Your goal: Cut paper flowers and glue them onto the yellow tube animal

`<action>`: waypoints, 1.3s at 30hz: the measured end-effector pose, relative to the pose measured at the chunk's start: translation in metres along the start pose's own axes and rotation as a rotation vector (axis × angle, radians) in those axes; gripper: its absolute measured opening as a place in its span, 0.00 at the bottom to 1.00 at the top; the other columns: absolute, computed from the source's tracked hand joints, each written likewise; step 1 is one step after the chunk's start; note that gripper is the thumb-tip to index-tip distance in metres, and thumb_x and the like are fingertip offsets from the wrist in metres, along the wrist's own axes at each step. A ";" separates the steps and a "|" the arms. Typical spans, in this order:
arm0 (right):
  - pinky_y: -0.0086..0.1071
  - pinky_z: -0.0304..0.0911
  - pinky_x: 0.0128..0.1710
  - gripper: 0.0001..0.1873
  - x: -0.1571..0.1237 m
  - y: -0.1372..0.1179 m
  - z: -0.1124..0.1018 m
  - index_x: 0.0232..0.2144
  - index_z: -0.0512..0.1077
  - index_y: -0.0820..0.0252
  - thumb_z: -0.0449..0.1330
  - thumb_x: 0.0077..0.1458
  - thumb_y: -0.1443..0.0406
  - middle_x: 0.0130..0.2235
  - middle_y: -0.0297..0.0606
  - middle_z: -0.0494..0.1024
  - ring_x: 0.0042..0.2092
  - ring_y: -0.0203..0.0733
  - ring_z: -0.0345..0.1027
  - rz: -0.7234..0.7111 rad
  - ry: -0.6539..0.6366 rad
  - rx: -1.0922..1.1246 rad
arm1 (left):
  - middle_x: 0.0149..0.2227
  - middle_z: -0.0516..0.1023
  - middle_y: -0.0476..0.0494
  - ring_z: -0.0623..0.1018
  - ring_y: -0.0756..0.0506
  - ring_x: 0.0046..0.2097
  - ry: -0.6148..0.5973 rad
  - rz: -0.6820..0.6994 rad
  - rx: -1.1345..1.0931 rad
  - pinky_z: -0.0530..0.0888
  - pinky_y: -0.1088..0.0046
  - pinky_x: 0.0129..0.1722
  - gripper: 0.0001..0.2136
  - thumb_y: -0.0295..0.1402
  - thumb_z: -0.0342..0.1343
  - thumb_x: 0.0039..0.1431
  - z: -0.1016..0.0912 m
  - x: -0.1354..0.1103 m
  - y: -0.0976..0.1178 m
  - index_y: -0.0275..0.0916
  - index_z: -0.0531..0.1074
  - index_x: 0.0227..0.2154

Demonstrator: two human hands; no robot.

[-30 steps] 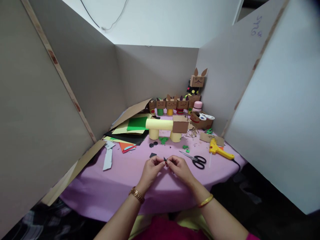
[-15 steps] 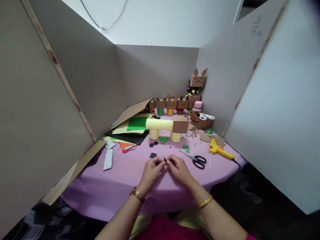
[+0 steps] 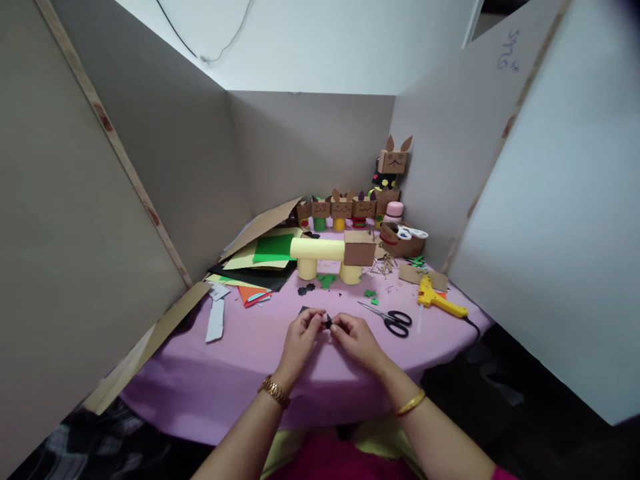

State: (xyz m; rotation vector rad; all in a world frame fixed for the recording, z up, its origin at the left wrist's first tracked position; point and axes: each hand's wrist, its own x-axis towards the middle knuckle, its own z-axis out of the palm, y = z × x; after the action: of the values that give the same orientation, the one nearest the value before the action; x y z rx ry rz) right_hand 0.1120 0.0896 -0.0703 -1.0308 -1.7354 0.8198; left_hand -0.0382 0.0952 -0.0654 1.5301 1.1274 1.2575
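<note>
Holding a black scrap [image 3: 329, 323] above the counter [image 3: 250, 353], grip of the right hand [image 3: 354, 335] closed on it — thumb against finger. Curling the left hand [image 3: 300, 335] just beside; cannot tell how far parted or holding what. Cannot read scrap's heading or long axis — too small.

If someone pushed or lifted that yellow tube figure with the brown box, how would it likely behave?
The yellow tube figure is probably light, since it looks like rolled paper. It may dip at the end bearing the brown box if lifted mid-body. Pushed, it would likelier slide or tip than roll, standing on upright tube legs.
</note>
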 end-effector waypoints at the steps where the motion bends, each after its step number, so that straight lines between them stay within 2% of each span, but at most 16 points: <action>1: 0.27 0.57 0.27 0.08 0.000 0.000 0.000 0.24 0.69 0.60 0.53 0.53 0.67 0.23 0.31 0.70 0.26 0.35 0.62 0.004 0.010 0.006 | 0.31 0.75 0.46 0.74 0.48 0.33 -0.007 0.000 0.003 0.70 0.74 0.33 0.14 0.41 0.49 0.57 0.000 0.000 0.000 0.37 0.72 0.36; 8: 0.27 0.57 0.26 0.08 0.001 0.002 -0.001 0.24 0.68 0.59 0.53 0.54 0.66 0.22 0.31 0.69 0.24 0.35 0.61 0.035 0.064 0.031 | 0.24 0.72 0.49 0.70 0.48 0.28 -0.056 0.042 0.116 0.66 0.75 0.29 0.10 0.38 0.54 0.54 0.002 -0.002 0.003 0.37 0.71 0.24; 18: 0.27 0.57 0.27 0.07 0.002 0.004 0.001 0.24 0.68 0.60 0.54 0.53 0.66 0.22 0.30 0.69 0.25 0.35 0.62 0.036 0.032 0.056 | 0.25 0.70 0.50 0.69 0.47 0.29 -0.074 0.120 0.219 0.64 0.74 0.31 0.08 0.35 0.49 0.57 0.001 -0.003 0.003 0.39 0.67 0.25; 23: 0.27 0.57 0.27 0.07 0.003 0.003 0.000 0.25 0.67 0.60 0.54 0.53 0.64 0.24 0.30 0.69 0.26 0.35 0.61 0.043 0.065 0.077 | 0.25 0.70 0.49 0.69 0.47 0.30 -0.135 0.145 0.247 0.64 0.74 0.32 0.08 0.35 0.49 0.56 0.002 -0.004 0.010 0.39 0.68 0.24; 29: 0.27 0.57 0.27 0.09 0.003 0.002 -0.001 0.23 0.68 0.60 0.54 0.53 0.64 0.22 0.30 0.69 0.26 0.35 0.61 0.053 0.045 0.098 | 0.26 0.68 0.49 0.69 0.46 0.32 -0.140 0.138 0.234 0.65 0.73 0.33 0.08 0.36 0.47 0.57 0.002 -0.003 0.010 0.40 0.66 0.27; 39: 0.26 0.58 0.26 0.05 0.002 0.003 0.001 0.25 0.69 0.60 0.55 0.50 0.68 0.22 0.29 0.70 0.25 0.34 0.62 0.068 -0.035 0.112 | 0.25 0.67 0.50 0.68 0.47 0.30 -0.130 0.124 0.203 0.65 0.73 0.32 0.08 0.38 0.49 0.55 0.000 -0.001 0.007 0.40 0.65 0.25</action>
State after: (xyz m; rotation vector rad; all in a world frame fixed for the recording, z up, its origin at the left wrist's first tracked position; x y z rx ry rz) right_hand 0.1114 0.0924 -0.0724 -1.0102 -1.6714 0.9716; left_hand -0.0376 0.0925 -0.0593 1.8310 1.1162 1.1329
